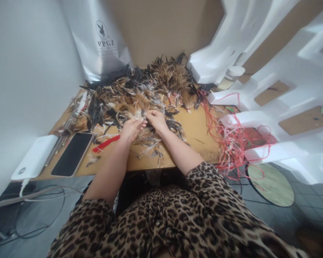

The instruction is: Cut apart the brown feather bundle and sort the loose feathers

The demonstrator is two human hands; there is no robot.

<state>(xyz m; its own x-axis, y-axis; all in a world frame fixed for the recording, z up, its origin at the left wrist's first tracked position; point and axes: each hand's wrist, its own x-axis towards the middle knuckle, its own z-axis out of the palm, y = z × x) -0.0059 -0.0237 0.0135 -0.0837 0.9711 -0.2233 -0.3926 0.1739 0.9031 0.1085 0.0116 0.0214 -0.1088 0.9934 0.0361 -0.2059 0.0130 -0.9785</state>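
Leopard-print shirt (pixel 156 218), worn by the person at work, fills the foreground, its sleeves ending near the elbows. White moulded panels (pixel 269 148) flank the right side of a tan worktable (pixel 192 125); a silver bag (pixel 104 64) stands at the far left. Across the middle of the tabletop spreads a feather heap (pixel 126 98), brown, black and cream, with loose plumes straying to the near edge. Right of it, a tangle of red strands (pixel 233 143) spills past the table's edge. At the near left lie a dark-screened phone (pixel 72 154) and, just beside it, a white charger block (pixel 36 157).

Both hands meet at the near side of the heap. Left hand (pixel 134 129): fingers curled, tips pinched together. Right hand (pixel 155 119): thumb and forefinger likewise closed, almost touching the left. Between their tips sits a small feather piece (pixel 143 115), apparently gripped by both; whether one quill or several cannot be told. A red strip (pixel 106 143) lies beside the left wrist.

Step in hand, as judged: fine fingertip sorting or joining of feathers. Any next move calls for a steady pinch, with neighbouring plumes kept clear.
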